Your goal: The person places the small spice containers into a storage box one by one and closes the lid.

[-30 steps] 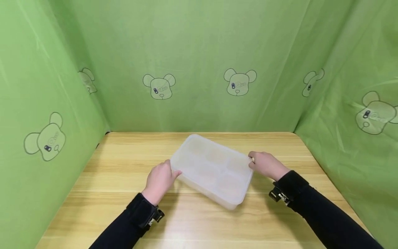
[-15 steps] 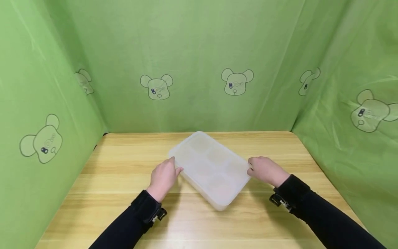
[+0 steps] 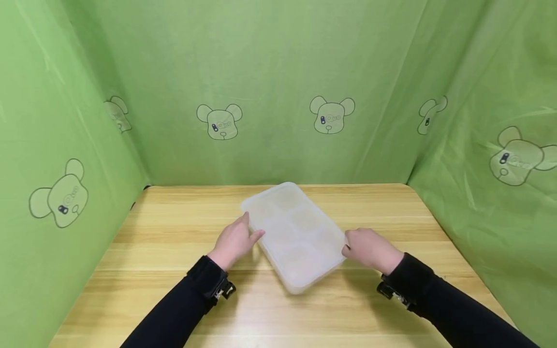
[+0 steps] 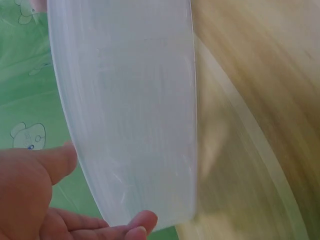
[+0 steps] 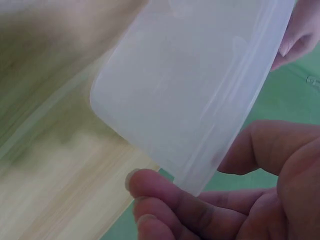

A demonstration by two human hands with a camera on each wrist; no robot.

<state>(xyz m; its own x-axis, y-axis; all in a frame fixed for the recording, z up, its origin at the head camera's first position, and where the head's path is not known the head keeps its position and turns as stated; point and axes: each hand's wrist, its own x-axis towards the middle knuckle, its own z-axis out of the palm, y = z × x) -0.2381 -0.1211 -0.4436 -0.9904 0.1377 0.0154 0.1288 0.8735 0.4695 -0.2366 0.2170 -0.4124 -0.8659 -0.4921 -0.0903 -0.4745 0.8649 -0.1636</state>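
Observation:
A translucent white plastic storage box point(image 3: 300, 237) with a rounded lid is turned at a slant over the wooden table in the head view. Six pale compartments show faintly through its top. My left hand point(image 3: 235, 241) holds its left side, thumb along the lid's edge and fingers at the lower end in the left wrist view. At the opposite corner my right hand point(image 3: 372, 249) grips the box, its thumb by the rim and its curled fingers point(image 5: 160, 192) at the corner. The smooth side wall point(image 4: 130, 110) fills much of the left wrist view.
A light wooden table point(image 3: 165, 290) lies under the box. Green cloth walls point(image 3: 278, 58) printed with bear heads rise at the back and both sides. Both forearms wear black sleeves with small wrist cameras point(image 3: 225, 288).
The box has turned clockwise as seen from above, its near corner swinging left. My left hand has moved slightly away and right; my right hand has come slightly nearer me.

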